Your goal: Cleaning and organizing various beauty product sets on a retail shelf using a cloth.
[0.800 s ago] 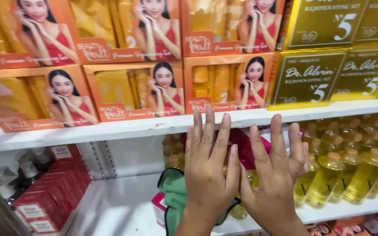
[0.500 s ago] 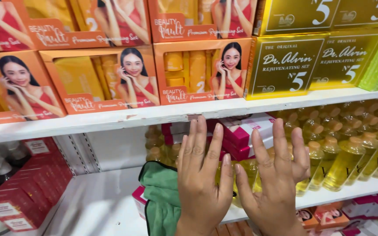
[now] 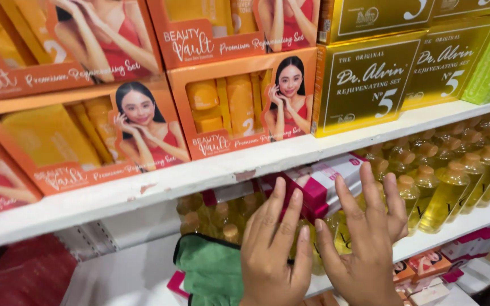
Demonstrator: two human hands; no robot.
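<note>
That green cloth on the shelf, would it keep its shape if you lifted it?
Probably not: the green cloth lies folded and rumpled, so it likely droops. It looks light and unlikely to roll. Pushed, it might bunch up against the yellow bottles instead of sliding.

Brightly lit white shop shelves (image 3: 211, 173) stacked in tiers, with slotted wall uprights (image 3: 86, 241).

Both hands are raised side by side at the lower centre of the frame, backs toward the camera. The left hand (image 3: 273, 255) and right hand (image 3: 364, 249) are flat, fingers extended upward and slightly spread, holding nothing.
</note>
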